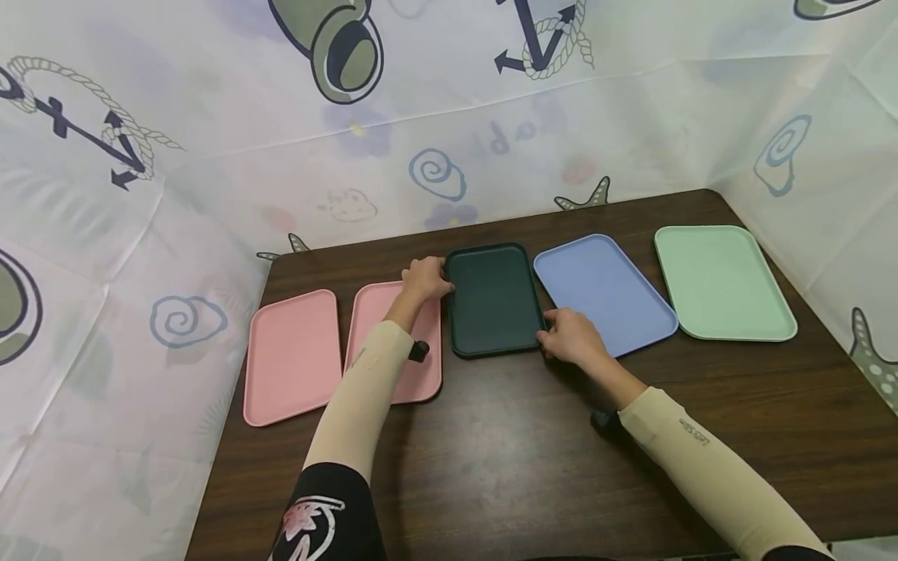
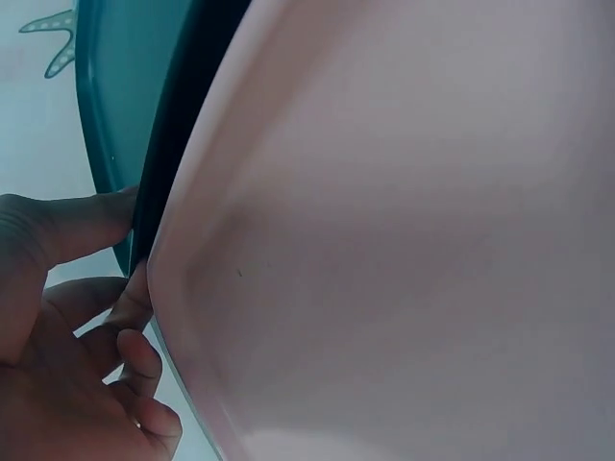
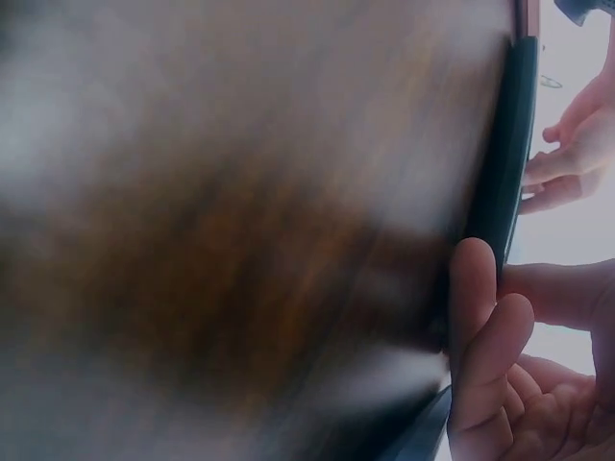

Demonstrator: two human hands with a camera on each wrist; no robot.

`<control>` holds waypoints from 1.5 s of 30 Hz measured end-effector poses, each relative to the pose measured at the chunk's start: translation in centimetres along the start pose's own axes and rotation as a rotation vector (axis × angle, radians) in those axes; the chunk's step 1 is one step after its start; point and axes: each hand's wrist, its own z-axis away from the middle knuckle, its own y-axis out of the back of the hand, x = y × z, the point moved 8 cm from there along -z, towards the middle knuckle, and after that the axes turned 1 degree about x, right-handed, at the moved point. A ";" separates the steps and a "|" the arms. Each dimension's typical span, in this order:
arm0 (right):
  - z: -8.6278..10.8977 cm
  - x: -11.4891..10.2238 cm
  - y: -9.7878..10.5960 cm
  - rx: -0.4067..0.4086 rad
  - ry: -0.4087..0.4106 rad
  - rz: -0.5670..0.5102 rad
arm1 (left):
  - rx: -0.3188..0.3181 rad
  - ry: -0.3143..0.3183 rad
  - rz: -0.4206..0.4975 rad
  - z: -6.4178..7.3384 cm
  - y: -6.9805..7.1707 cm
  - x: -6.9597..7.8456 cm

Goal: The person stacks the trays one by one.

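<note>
A dark green rectangular tray [image 1: 494, 304] lies at the middle of the row in the head view, held between both hands. My left hand [image 1: 424, 279] pinches its left rim near the far corner; the left wrist view shows the thumb [image 2: 91, 226] over the rim and fingers curled below. At the near right corner my right hand [image 1: 574, 336] grips the rim, fingertips [image 3: 474, 274] under the edge in the right wrist view. Beneath the left forearm lies a pink tray [image 1: 424, 378], partly covered, close beside the green one. A blue tray [image 1: 606, 292] sits tilted just beyond the right hand.
Another pink tray [image 1: 293, 358] lies at the far left and a light green tray [image 1: 726, 284] at the right, its edge against the blue one. All rest on a dark wooden table [image 1: 491, 460]. A printed white curtain [image 1: 449, 117] hangs behind and at the sides.
</note>
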 end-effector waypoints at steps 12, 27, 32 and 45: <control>-1.6 -0.2 0.1 -0.010 -0.018 -0.009 | -0.008 0.007 -0.016 -0.9 0.4 -0.4; -2.7 -0.3 -0.1 -0.009 -0.032 -0.012 | -0.013 0.015 0.010 -1.4 0.6 -1.1; -2.7 -0.2 -0.1 -0.009 -0.048 -0.007 | -0.008 0.009 0.009 -1.4 0.6 -1.0; -2.3 0.0 0.0 -0.005 -0.042 -0.016 | -0.009 -0.015 0.021 -0.9 0.5 -0.5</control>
